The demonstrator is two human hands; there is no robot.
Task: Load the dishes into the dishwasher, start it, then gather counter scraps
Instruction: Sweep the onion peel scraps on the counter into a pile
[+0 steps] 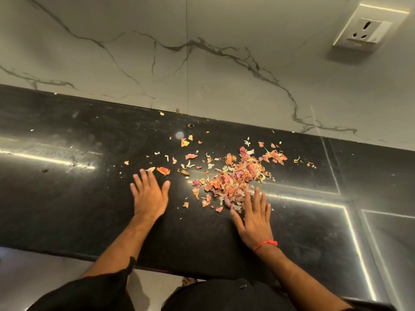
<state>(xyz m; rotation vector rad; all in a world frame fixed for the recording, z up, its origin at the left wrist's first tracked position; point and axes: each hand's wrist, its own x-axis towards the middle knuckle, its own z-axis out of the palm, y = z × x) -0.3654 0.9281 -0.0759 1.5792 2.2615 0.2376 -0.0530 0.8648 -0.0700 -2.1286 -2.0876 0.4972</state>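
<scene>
Item: counter scraps (233,178), a scatter of dry orange, pink and pale peel flakes, laid on a black polished counter (67,198). The densest heap is found right of centre, with a smaller clump (275,156) just beyond it toward the wall and loose flakes strewn leftward across the surface; one single pale flake (161,113) is seen apart, close to the back edge. Left hand (149,194): laid palm down on the counter, fingers straight and spread, nothing grasped; its fingertips are placed just short of two larger flakes (163,170) at the left margin of the scatter. Right hand (254,217): likewise flat, fingers extended and slightly fanned, nothing grasped; its fingertips are set against the near edge of the main heap, where some flakes are touched. A red thread (266,244) is worn at the right wrist. A dark sleeve (94,290) is seen on the left arm. Backdrop: a pale veined marble wall (202,63), carrying a white socket plate (368,28) at upper right. Bright strip reflections are carried by the counter surface.
</scene>
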